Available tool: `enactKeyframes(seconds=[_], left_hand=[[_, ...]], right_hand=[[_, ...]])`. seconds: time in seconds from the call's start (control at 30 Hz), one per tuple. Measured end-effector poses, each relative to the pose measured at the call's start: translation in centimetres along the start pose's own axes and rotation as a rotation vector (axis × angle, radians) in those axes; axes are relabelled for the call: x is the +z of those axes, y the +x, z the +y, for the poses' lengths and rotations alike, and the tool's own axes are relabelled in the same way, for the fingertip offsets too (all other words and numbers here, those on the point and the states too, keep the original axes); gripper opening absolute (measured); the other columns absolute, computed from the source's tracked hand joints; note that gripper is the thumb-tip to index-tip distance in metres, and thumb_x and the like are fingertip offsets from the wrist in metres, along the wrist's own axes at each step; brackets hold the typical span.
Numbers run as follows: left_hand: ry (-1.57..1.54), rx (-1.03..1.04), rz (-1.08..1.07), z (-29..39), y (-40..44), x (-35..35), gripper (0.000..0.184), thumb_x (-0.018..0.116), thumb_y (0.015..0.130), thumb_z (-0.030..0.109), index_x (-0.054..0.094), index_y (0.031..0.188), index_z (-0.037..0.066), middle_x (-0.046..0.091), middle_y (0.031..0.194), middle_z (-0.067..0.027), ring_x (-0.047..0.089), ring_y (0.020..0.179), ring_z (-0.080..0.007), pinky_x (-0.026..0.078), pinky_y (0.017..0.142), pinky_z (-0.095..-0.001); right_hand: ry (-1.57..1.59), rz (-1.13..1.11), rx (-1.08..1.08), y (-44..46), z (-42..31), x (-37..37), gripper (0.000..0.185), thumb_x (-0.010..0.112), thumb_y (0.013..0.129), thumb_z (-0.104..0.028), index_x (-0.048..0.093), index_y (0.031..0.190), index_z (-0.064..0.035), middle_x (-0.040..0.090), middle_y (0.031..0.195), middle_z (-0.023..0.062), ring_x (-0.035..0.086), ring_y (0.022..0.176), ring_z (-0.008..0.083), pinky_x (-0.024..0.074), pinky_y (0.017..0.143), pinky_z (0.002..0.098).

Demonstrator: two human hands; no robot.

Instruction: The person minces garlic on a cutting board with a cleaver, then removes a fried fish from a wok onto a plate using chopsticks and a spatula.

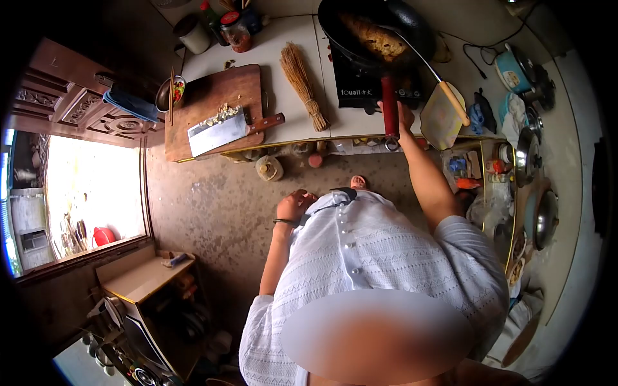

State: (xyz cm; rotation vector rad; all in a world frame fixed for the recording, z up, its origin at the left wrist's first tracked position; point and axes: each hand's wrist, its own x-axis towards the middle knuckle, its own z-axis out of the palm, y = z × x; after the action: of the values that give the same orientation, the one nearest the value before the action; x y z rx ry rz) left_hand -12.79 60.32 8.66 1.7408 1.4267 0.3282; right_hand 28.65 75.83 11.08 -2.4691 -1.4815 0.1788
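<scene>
My right hand (404, 119) is at the front edge of the black induction cooker (360, 96), behind the red wok handle (390, 112). The handle hides part of its fingers, so I cannot tell whether they grip it or touch the cooker. In the dark wok (331, 26) lies browned food (370, 37), with a wooden-handled spatula (454, 101) leaning over the rim. Beside my waist, my left hand (293, 207) is loosely curled against the white shirt, and nothing shows in it.
On the counter's left, a cleaver (219, 134) lies on a wooden cutting board (212, 96) by chopped pieces. A bowl (165, 96) with chopsticks, a straw brush (299, 80) and jars (235, 32) are nearby. A yellowish flat lid (441, 122) overhangs the front edge.
</scene>
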Motion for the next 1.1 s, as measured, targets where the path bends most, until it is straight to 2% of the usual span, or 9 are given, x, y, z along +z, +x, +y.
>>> enactKeyframes(seconds=[0.17, 0.3, 0.37, 0.43, 0.53, 0.6, 0.7, 0.77, 1.1], left_hand=[[0.040, 0.030, 0.020, 0.2, 1.3, 2.0, 0.034, 0.067, 0.085, 0.037, 0.068, 0.107, 0.011, 0.072, 0.094, -0.0108, 0.070, 0.087, -0.0288, 0.054, 0.074, -0.0386], [0.090, 0.062, 0.005, 0.4, 2.2, 3.0, 0.034, 0.066, 0.085, 0.037, 0.068, 0.107, 0.011, 0.072, 0.095, -0.0106, 0.069, 0.087, -0.0286, 0.054, 0.074, -0.0385], [0.100, 0.038, -0.022, 1.5, 2.3, 2.8, 0.034, 0.066, 0.085, 0.037, 0.068, 0.107, 0.011, 0.072, 0.096, -0.0104, 0.069, 0.087, -0.0283, 0.054, 0.074, -0.0385], [0.059, 0.016, -0.024, 2.3, 2.2, 2.9, 0.033, 0.066, 0.085, 0.037, 0.068, 0.106, 0.012, 0.072, 0.096, -0.0102, 0.069, 0.087, -0.0279, 0.054, 0.074, -0.0386], [0.034, 0.010, -0.049, 2.9, 2.6, 3.2, 0.033, 0.066, 0.086, 0.038, 0.068, 0.106, 0.012, 0.072, 0.097, -0.0102, 0.069, 0.087, -0.0275, 0.054, 0.074, -0.0385], [0.027, -0.001, -0.096, 3.4, 3.1, 3.2, 0.037, 0.066, 0.086, 0.041, 0.069, 0.108, 0.012, 0.072, 0.099, -0.0116, 0.069, 0.089, -0.0295, 0.054, 0.076, -0.0389], [0.053, 0.029, -0.149, 3.8, 4.2, 3.6, 0.042, 0.065, 0.086, 0.046, 0.070, 0.110, 0.011, 0.072, 0.100, -0.0130, 0.068, 0.091, -0.0324, 0.053, 0.079, -0.0395], [0.128, 0.139, -0.109, 3.1, 4.7, 4.5, 0.035, 0.065, 0.087, 0.042, 0.068, 0.107, 0.012, 0.072, 0.096, -0.0102, 0.069, 0.087, -0.0296, 0.054, 0.073, -0.0390], [0.083, 0.111, -0.066, 3.2, 4.4, 4.5, 0.038, 0.066, 0.087, 0.043, 0.069, 0.107, 0.010, 0.072, 0.091, -0.0119, 0.069, 0.085, -0.0304, 0.054, 0.073, -0.0403]], right_hand=[[0.060, -0.072, 0.138, -0.9, -2.0, -2.0, 0.028, 0.050, 0.088, -0.031, 0.067, 0.078, -0.0100, 0.070, 0.084, 0.0162, 0.068, 0.086, 0.0380, 0.0542, 0.073, 0.0482], [0.164, -0.239, 0.022, -2.6, -1.4, -4.1, 0.031, 0.060, 0.085, -0.041, 0.070, 0.084, -0.0123, 0.070, 0.081, 0.0129, 0.069, 0.082, 0.0353, 0.0535, 0.071, 0.0455], [0.083, -0.099, -0.213, -4.1, 1.4, -3.1, 0.030, 0.068, 0.083, -0.042, 0.071, 0.089, -0.0127, 0.071, 0.077, 0.0097, 0.069, 0.080, 0.0316, 0.0529, 0.069, 0.0437], [0.201, -0.288, -0.245, -7.1, 3.2, -5.0, 0.031, 0.071, 0.083, -0.042, 0.071, 0.090, -0.0112, 0.071, 0.074, 0.0061, 0.069, 0.073, 0.0282, 0.0528, 0.066, 0.0404], [0.407, -0.214, -0.343, -12.2, -0.2, -15.4, 0.022, 0.077, 0.082, -0.023, 0.069, 0.089, -0.0047, 0.066, 0.068, 0.0055, 0.063, 0.060, 0.0210, 0.0483, 0.056, 0.0318], [0.403, 0.089, -0.443, -12.5, -1.8, -21.0, 0.015, 0.075, 0.084, -0.013, 0.068, 0.091, -0.0023, 0.066, 0.072, 0.0070, 0.063, 0.060, 0.0169, 0.0495, 0.058, 0.0291], [0.180, 0.517, -0.619, -9.8, -1.9, -25.3, 0.023, 0.075, 0.081, -0.012, 0.068, 0.101, -0.0057, 0.065, 0.094, 0.0059, 0.064, 0.078, 0.0237, 0.0512, 0.069, 0.0345], [-0.042, 0.426, -0.508, -8.2, -1.6, -26.1, 0.041, 0.077, 0.079, -0.018, 0.065, 0.117, -0.0084, 0.057, 0.122, 0.0074, 0.060, 0.103, 0.0283, 0.0503, 0.081, 0.0401], [-0.254, 0.192, -0.318, -2.9, 1.9, -24.2, 0.055, 0.055, 0.087, 0.002, 0.052, 0.137, -0.0188, 0.059, 0.107, 0.0115, 0.064, 0.093, 0.0351, 0.0525, 0.074, 0.0441]])
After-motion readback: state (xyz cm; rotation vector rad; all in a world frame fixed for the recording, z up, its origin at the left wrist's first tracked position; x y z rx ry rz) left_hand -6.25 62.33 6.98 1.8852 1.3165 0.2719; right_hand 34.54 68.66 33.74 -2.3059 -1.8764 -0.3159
